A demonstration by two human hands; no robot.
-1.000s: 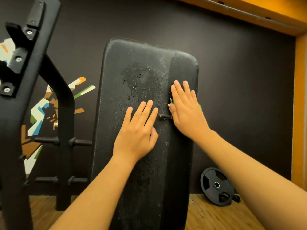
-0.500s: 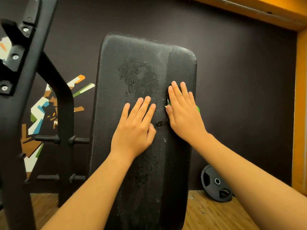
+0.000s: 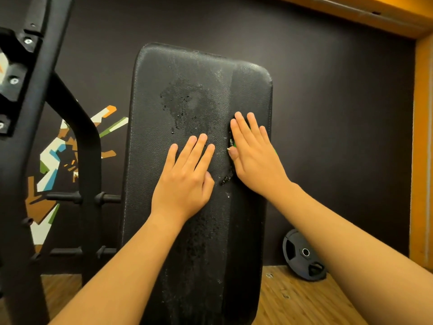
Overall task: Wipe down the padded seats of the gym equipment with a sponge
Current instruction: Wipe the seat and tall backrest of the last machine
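Right hand (image 3: 255, 158): flat, fingers straight and close together, pressing the sponge (image 3: 231, 142) onto the pad (image 3: 187, 73) along its right side; only green slivers show at the hand's edges. Over the last second it has slid a little down the pad, and a dark drip beside the thumb has run lower. Judged mid-stroke, the right strip being wiped. Left hand (image 3: 185, 177): flat on the pad's centre, fingers slightly spread, holding nothing, just beside the right. Wet patch (image 3: 187, 106): pad centre, above the left hand; the left strip looks dry. Pad's right edge lies just beyond the sponge, with open room past it. Frame (image 3: 77, 127): left of the pad, near. Plate (image 3: 302, 254): low and right of the pad, well apart.
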